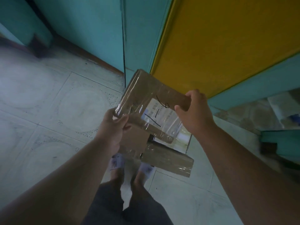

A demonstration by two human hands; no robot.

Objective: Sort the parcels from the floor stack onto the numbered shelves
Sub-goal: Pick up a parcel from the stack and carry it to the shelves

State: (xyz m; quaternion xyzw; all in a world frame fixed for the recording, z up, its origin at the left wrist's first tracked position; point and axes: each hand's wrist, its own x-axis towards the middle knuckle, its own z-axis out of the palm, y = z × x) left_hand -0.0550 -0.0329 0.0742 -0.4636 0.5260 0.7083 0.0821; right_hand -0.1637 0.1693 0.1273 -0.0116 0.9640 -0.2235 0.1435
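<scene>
Two hands on one parcel point(142, 96), held up in front of me above the floor. Brown cardboard box, wrapped in clear glossy tape, tilted with its far corner pointing toward the wall. White printed label point(164, 116) on the top face, black marker strokes scrawled across it; I cannot read them for sure.

Left hand point(113, 127) at the near-left corner of the box: fingers curled under the edge, thumb pressed on top, a firm grip. Right hand point(194, 109) at the right end: fingers wrapped over the far edge, thumb on the near side, pinching that end of the box.

Below the held box, more parcels on the floor just beyond my feet: a flat brown cardboard piece point(134, 143), a long taped carton point(168, 161) lying to the right of it, and a pale labelled packet point(181, 138) partly hidden under the held box. How they are stacked I cannot tell.

Feet in white slippers point(116, 161) on pale floor tiles point(48, 103), dark shorts point(113, 200) at the near edge of view.

Far side: teal wall point(90, 30), a yellow panel point(227, 38) to the right of it. Far right, a low teal shelf frame point(279, 143) with something pale on its surface, blurred. Far left corner dark and blurred
</scene>
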